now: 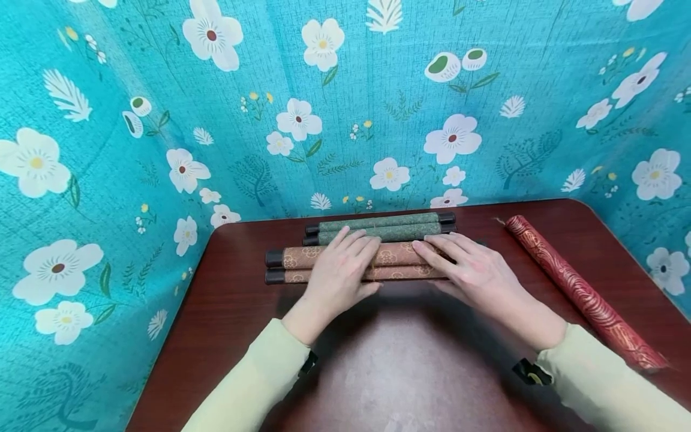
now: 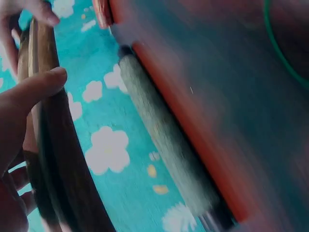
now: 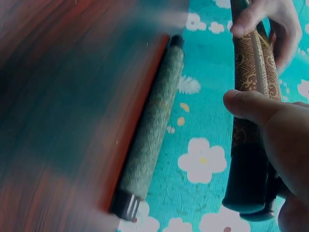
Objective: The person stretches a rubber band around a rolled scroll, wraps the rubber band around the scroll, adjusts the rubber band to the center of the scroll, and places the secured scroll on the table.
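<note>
Both hands hold a brown patterned scroll [image 1: 396,254] with a double roll and black end knobs, lying crosswise in the head view. My left hand [image 1: 341,267] grips it left of the middle, fingers over the top and thumb on the near side; the thumb shows across the roll in the left wrist view. My right hand [image 1: 477,273] holds the right part the same way and covers that end in the head view. In the right wrist view a black knob [image 3: 245,181] sticks out past this hand. Just behind is a green scroll [image 1: 402,231], also double-rolled with dark ends.
A red patterned roll [image 1: 583,288] lies slantwise on the right side of the dark wooden table [image 1: 216,336]. A turquoise flowered cloth [image 1: 351,120] hangs behind the table and along its sides. The green scroll lies near the back edge.
</note>
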The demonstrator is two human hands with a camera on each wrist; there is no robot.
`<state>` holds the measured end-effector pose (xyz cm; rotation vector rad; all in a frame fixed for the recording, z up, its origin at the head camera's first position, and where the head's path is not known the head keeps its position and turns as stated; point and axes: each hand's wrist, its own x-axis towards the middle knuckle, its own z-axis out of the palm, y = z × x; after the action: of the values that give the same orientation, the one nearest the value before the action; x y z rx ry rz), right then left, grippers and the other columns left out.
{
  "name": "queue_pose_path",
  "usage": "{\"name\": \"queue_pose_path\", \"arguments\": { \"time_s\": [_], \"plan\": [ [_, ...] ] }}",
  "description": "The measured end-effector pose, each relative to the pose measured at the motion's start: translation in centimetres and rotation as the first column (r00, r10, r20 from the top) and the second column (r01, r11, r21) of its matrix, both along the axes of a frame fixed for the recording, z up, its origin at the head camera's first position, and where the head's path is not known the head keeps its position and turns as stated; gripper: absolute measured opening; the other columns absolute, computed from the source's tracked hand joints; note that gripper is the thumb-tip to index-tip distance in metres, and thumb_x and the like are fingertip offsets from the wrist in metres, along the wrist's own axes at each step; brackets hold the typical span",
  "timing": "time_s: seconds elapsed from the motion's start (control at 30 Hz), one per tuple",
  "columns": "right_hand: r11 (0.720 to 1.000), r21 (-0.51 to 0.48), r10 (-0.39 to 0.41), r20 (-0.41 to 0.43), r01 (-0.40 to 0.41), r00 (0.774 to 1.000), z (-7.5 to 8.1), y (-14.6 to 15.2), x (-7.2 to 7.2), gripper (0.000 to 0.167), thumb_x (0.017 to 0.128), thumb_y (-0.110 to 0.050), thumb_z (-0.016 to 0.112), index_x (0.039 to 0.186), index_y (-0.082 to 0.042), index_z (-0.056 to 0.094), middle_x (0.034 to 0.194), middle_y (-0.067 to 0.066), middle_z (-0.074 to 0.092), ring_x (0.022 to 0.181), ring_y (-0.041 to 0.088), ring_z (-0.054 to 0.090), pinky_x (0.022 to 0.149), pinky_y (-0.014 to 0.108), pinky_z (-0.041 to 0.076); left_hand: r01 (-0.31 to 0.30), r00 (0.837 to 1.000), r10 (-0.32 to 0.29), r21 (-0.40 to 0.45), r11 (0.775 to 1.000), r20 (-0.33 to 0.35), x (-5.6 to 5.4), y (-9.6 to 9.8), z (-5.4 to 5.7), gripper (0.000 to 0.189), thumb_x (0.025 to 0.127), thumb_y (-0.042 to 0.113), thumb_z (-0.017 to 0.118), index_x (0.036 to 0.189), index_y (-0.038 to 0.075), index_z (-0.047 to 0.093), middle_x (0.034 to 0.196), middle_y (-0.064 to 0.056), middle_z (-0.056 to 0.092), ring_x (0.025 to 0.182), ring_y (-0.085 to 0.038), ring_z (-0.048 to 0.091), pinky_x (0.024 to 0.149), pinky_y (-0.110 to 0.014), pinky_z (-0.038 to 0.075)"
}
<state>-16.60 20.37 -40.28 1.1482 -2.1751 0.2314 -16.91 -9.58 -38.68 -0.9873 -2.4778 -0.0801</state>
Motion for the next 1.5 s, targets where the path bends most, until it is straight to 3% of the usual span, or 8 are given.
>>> {"name": "queue_pose_path", "arguments": {
  "time_s": [0.23, 0.37, 0.5, 0.77, 1.03, 1.13, 1.37, 1.5],
  "plan": [
    [1.000, 0.001, -0.019, 0.021, 0.019, 1.000, 0.0, 0.4, 0.1, 0.090, 0.070, -0.019, 0.100, 0.151, -0.012, 0.062, 0.133, 0.017, 0.068, 0.117, 0.038, 0.066, 0.082, 0.054, 0.062, 0.010, 1.000, -0.010, -0.013, 1.000, -0.003, -0.2, 0.8, 0.2, 0.099, 0.076, 0.058, 0.094, 0.153, 0.006, 0.057, 0.147, -0.010, 0.066, 0.141, -0.031, 0.058, 0.129, -0.048, 0.031],
    [1.000, 0.010, -0.026, 0.019, 0.025, 0.999, 0.2, 0.9, 0.3, 0.091, 0.069, -0.019, 0.101, 0.151, -0.011, 0.062, 0.133, 0.017, 0.068, 0.118, 0.039, 0.066, 0.083, 0.054, 0.063, -0.027, 0.999, 0.028, -0.033, 0.999, 0.042, -0.2, 0.0, 0.7, 0.108, 0.074, 0.063, 0.093, 0.157, 0.007, 0.053, 0.150, -0.011, 0.064, 0.144, -0.031, 0.056, 0.130, -0.050, 0.027],
    [0.999, 0.016, -0.027, 0.013, 0.027, 1.000, 0.4, 1.3, 0.5, 0.090, 0.068, -0.019, 0.101, 0.150, -0.010, 0.063, 0.133, 0.018, 0.068, 0.118, 0.040, 0.066, 0.083, 0.054, 0.063, -0.057, 0.996, 0.060, -0.045, 0.997, 0.063, -0.2, -0.8, 0.9, 0.101, 0.075, 0.061, 0.093, 0.153, 0.008, 0.057, 0.149, -0.011, 0.065, 0.144, -0.030, 0.055, 0.129, -0.050, 0.029],
    [1.000, 0.011, -0.021, 0.004, 0.021, 1.000, 0.8, 1.0, 0.3, 0.093, 0.068, -0.020, 0.101, 0.152, -0.011, 0.061, 0.133, 0.017, 0.068, 0.118, 0.039, 0.066, 0.079, 0.054, 0.063, -0.004, 1.000, 0.006, -0.043, 0.999, 0.031, -0.4, -0.2, 0.9, 0.086, 0.079, 0.054, 0.092, 0.145, 0.006, 0.064, 0.142, -0.010, 0.069, 0.140, -0.031, 0.059, 0.128, -0.048, 0.032],
    [1.000, 0.010, -0.004, -0.024, 0.004, 1.000, 0.7, -0.1, 0.4, 0.094, 0.065, -0.019, 0.102, 0.149, -0.011, 0.063, 0.132, 0.016, 0.069, 0.114, 0.037, 0.068, 0.081, 0.053, 0.063, 0.051, 0.998, -0.050, -0.010, 0.999, 0.027, -0.2, 1.4, 0.4, 0.088, 0.080, 0.052, 0.093, 0.146, 0.004, 0.063, 0.141, -0.010, 0.070, 0.139, -0.030, 0.060, 0.129, -0.046, 0.030],
    [1.000, 0.010, -0.013, -0.021, 0.013, 1.000, 0.7, 0.0, 0.4, 0.093, 0.065, -0.020, 0.103, 0.149, -0.011, 0.063, 0.132, 0.016, 0.069, 0.114, 0.038, 0.068, 0.082, 0.053, 0.063, 0.033, 0.999, -0.033, -0.029, 0.999, 0.016, -0.3, 1.6, 0.4, 0.090, 0.080, 0.055, 0.092, 0.149, 0.006, 0.061, 0.143, -0.008, 0.069, 0.140, -0.027, 0.059, 0.129, -0.045, 0.030],
    [1.000, 0.013, -0.014, -0.003, 0.014, 1.000, 0.8, 0.7, 0.4, 0.096, 0.065, -0.021, 0.103, 0.151, -0.011, 0.062, 0.134, 0.017, 0.068, 0.117, 0.038, 0.067, 0.080, 0.054, 0.063, 0.011, 0.997, -0.007, -0.047, 0.999, 0.073, -0.3, 0.0, 1.0, 0.102, 0.078, 0.063, 0.090, 0.156, 0.008, 0.055, 0.151, -0.009, 0.063, 0.144, -0.029, 0.056, 0.130, -0.048, 0.028],
    [0.999, 0.028, -0.026, 0.021, 0.025, 0.999, 0.8, 1.3, 0.7, 0.098, 0.065, -0.021, 0.103, 0.152, -0.011, 0.060, 0.135, 0.017, 0.068, 0.119, 0.039, 0.066, 0.081, 0.054, 0.063, -0.005, 0.995, 0.010, -0.051, 0.999, 0.096, -0.3, -1.0, 1.1, 0.099, 0.078, 0.061, 0.091, 0.154, 0.008, 0.057, 0.150, -0.010, 0.064, 0.144, -0.029, 0.056, 0.129, -0.049, 0.030]
  ]
}}
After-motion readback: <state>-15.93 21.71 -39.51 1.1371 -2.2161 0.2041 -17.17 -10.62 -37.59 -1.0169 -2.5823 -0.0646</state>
